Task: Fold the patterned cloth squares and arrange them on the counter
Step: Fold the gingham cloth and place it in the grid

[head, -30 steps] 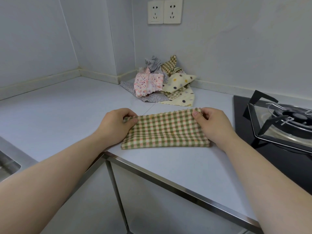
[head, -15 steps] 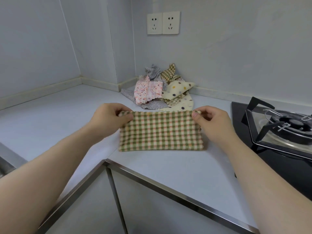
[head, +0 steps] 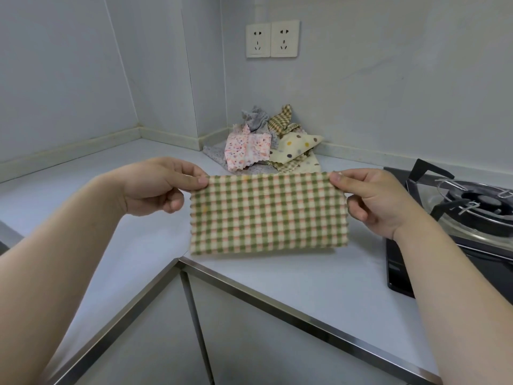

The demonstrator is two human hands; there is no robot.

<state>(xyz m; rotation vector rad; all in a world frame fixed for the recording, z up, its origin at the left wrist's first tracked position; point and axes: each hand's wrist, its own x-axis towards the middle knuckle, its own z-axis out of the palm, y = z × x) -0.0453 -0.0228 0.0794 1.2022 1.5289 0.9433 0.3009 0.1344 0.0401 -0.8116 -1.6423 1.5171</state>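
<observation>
A green-and-cream checked cloth [head: 268, 213], folded into a wide rectangle, hangs above the white counter [head: 319, 282]. My left hand [head: 158, 187] pinches its top left corner and my right hand [head: 373, 198] pinches its top right corner. The cloth's lower edge hangs just above the counter near the front edge. Behind it, in the corner, lies a heap of unfolded patterned cloths [head: 266, 143]: pink speckled, cream with dots, grey and checked ones.
A black gas hob [head: 472, 215] with a pan support fills the right side. A steel trim [head: 277, 304] runs along the counter's front edge, angled at the corner. Two wall sockets [head: 272, 38] sit above the heap.
Both hands have lifted the folded checked cloth off the counter by its top corners, so it now hangs upright instead of lying flat.
</observation>
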